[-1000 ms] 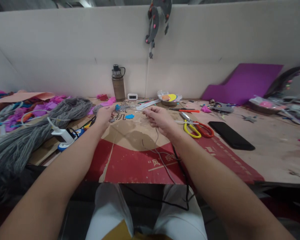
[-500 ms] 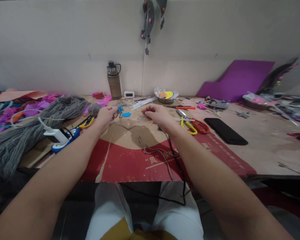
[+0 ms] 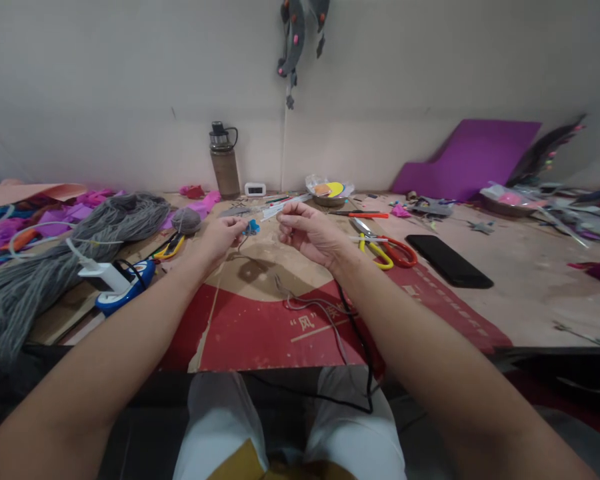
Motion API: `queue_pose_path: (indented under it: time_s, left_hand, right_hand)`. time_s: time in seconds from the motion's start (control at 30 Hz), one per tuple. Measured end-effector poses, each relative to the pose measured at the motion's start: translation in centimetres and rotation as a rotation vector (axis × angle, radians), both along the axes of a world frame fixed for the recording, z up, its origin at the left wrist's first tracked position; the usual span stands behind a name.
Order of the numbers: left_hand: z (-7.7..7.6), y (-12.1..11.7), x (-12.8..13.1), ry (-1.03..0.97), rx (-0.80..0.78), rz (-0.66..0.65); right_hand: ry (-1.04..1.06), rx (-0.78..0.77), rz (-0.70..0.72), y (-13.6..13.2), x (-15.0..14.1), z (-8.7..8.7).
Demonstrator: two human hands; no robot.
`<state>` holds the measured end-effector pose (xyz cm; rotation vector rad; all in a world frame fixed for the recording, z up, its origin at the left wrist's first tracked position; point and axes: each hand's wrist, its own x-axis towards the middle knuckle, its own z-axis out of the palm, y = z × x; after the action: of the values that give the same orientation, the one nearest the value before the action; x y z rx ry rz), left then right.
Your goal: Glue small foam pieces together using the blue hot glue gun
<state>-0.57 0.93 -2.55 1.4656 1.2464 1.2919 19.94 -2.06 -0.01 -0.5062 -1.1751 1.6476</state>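
Observation:
My left hand (image 3: pixel 221 237) is raised a little above the cardboard sheet (image 3: pixel 260 313), fingers pinched on a small blue felt piece (image 3: pixel 253 227). My right hand (image 3: pixel 310 235) hovers just to its right, fingers curled in a pinch; a thin grey yarn strand (image 3: pixel 310 307) trails from under it across the cardboard towards me. What the right fingers hold is too fine to name. A small grey yarn ball (image 3: pixel 186 220) lies left of my left hand.
A big grey yarn hank (image 3: pixel 55 267) and a white-and-blue charger (image 3: pixel 111 280) lie at left. Yellow and red scissors (image 3: pixel 386 252) and a black phone (image 3: pixel 449 261) lie at right. A bottle (image 3: pixel 224 162), a small bowl (image 3: pixel 330 193) and purple foam (image 3: pixel 473 160) stand by the wall.
Both hands lifted off the cardboard and came closer together. The blue felt piece that lay on the sheet is now in my left fingers.

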Motion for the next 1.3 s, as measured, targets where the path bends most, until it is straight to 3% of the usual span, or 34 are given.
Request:
queue_pose_path:
  time_s: [0.33, 0.57, 0.9, 1.07, 1.3]
  left_hand:
    - [0.0, -0.2, 0.0, -0.004, -0.005, -0.023]
    - [-0.2, -0.1, -0.4, 0.019, 0.013, -0.027]
    - [0.4, -1.0, 0.5, 0.068, 0.055, -0.145]
    - [0.9, -2.2, 1.9, 0.092, 0.113, -0.130]
    - [1.3, -3.2, 2.9, 0.006, 0.045, -0.152]
  right_hand:
    - [0.068, -0.008, 0.005, -0.4, -0.3, 0.1]
    - [0.014, 0.017, -0.082, 0.0, 0.0, 0.1]
    - [-0.346, 0.104, -0.253, 0.8, -2.2, -2.9]
    - [-0.371, 0.183, -0.247, 0.8, -2.8, -3.7]
    - [-0.334, 0.240, -0.298, 1.3, -2.5, -3.9]
